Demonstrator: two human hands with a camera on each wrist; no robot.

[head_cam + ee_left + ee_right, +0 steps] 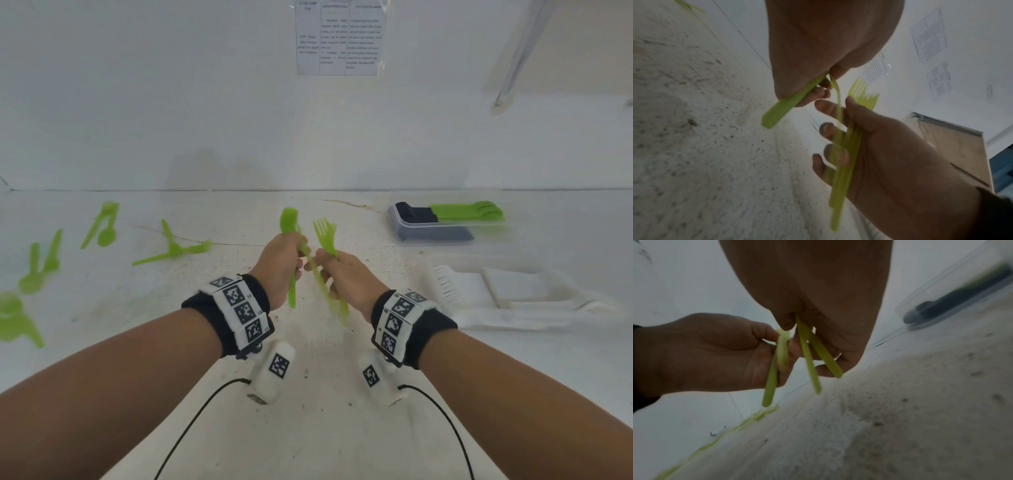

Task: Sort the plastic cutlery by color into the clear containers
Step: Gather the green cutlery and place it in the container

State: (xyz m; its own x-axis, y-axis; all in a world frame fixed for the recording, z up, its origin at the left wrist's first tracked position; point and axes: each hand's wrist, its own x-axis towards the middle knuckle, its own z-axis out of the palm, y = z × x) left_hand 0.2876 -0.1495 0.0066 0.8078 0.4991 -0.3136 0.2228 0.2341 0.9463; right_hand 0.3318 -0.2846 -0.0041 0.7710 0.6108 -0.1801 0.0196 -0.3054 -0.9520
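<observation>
Nearest the person, both hands are raised above the table [308, 428], close together and almost touching. The left hand [279, 267] has its fingers curled round the handle of a green spoon [289, 219], bowl up, handle end hanging below the palm. Just right of it, the right hand [346, 277] grips a small bundle of green forks [325, 234], tines up; the wrist views show at least 2 handles in it, and the exact count is blurred.

These pieces look thin, light and fairly stiff but springy, with smooth surfaces, so a bundle will likely fan out or slip if held loosely. The best hold is probably mid-handle, fingers wrapped across all the handles at once, not on the brittle tines.

Left of the hands, more green cutlery [171, 248] lies scattered on the table, well apart from them. Right of the hands sits a clear container [582, 294] with white forks [448, 284] inside. Beyond it, farther from the hands, a second clear container [397, 226] holds dark cutlery [416, 212] with green spoons [467, 211] on top. On the wall behind hangs a printed sheet [340, 37].
</observation>
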